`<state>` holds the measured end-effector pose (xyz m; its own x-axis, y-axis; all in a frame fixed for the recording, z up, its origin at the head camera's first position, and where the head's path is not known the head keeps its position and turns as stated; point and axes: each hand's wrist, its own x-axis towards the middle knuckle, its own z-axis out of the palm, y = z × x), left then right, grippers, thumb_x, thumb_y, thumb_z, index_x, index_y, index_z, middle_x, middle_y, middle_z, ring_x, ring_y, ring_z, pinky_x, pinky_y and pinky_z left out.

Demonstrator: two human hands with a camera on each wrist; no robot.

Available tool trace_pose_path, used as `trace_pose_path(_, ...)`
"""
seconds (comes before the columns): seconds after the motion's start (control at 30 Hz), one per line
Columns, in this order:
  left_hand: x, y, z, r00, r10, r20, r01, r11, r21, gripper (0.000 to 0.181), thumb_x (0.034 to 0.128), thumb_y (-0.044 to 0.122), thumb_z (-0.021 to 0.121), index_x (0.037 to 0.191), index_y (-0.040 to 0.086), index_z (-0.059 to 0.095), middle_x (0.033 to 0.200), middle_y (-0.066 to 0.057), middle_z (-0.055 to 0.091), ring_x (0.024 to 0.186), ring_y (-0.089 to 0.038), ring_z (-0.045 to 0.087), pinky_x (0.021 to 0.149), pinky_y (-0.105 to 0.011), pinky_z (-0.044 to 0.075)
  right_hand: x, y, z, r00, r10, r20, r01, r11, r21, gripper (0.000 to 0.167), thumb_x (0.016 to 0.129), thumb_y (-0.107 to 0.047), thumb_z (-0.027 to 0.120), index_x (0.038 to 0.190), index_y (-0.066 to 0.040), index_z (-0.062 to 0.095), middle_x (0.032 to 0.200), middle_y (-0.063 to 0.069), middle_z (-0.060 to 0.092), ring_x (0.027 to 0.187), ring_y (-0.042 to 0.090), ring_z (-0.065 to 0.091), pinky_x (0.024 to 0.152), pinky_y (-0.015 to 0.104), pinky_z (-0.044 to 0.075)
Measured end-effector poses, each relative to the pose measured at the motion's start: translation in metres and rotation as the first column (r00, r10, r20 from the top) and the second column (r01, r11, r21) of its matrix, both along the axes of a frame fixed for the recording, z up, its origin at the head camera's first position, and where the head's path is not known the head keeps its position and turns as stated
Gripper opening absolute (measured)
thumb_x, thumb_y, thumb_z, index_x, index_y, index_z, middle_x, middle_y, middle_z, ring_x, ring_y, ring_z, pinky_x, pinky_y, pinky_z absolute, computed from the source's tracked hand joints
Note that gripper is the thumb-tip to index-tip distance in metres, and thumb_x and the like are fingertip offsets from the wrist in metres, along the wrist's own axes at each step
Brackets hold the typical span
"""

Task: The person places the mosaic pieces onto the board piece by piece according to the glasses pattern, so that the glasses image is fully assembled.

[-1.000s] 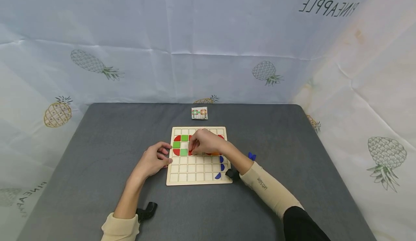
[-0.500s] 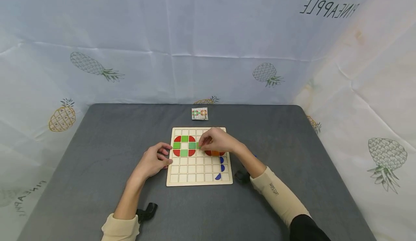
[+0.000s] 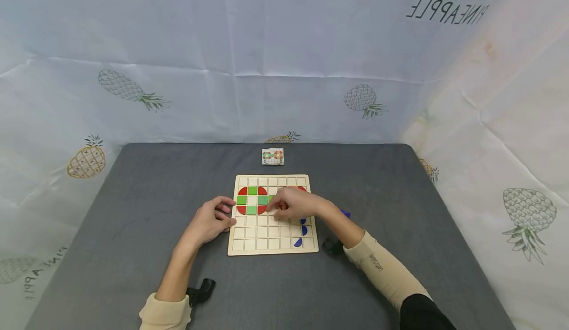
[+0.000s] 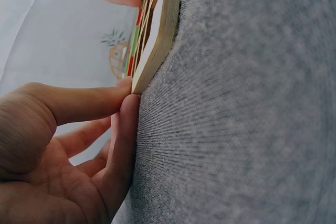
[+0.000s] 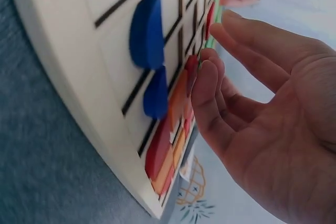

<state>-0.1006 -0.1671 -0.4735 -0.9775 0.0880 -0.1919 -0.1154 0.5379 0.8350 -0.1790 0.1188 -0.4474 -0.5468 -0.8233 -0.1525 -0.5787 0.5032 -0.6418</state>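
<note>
My left hand (image 3: 208, 220) pinches the left edge of a pale wooden grid board (image 3: 256, 245) between thumb and fingers; the left wrist view shows the board's corner (image 4: 157, 56) in that grip. Over the board's middle is my right hand (image 3: 297, 203), its index fingertip by a red rounded tile (image 3: 262, 210). The right wrist view shows thumb and index finger apart, with nothing visible between them. Green square tiles (image 3: 252, 210) and red rounded corners form a ring at the left. Orange and red tiles (image 5: 179, 90) at the right are mostly hidden by my right hand in the head view.
Blue half-round tiles (image 3: 298, 242) lie on the board's right side. Another blue piece (image 3: 345, 214) is on the grey table (image 3: 378, 186), partly behind my right forearm. A small pattern card (image 3: 273, 156) lies beyond the board. A pineapple-print cloth (image 3: 293, 107) hangs behind.
My right hand has moved right off the ring, then slightly down toward its lower right corner. The ring's right side and a green tile beside it are uncovered. The left hand stays put.
</note>
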Motion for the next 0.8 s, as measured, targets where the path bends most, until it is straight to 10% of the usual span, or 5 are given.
trace_pose_path(0.8, 0.001, -0.001, 0.003, 1.0, -0.009, 0.007, 0.009, 1.0, 0.015, 0.044, 0.0928, -0.001, 0.08, 0.135, -0.002, 0.065, 0.11, -0.017, 0.061, 0.085, -0.019, 0.066, 0.069, -0.029, 0.066, 0.018, 0.148, -0.002, 0.935, -0.354, 0.019, 0.354, 0.935, 0.001, 0.034, 0.094, -0.019, 0.086, 0.125, -0.008, 0.078, 0.118, 0.01, 0.076, 0.097, 0.018, 0.065, 0.08, 0.026, 0.059)
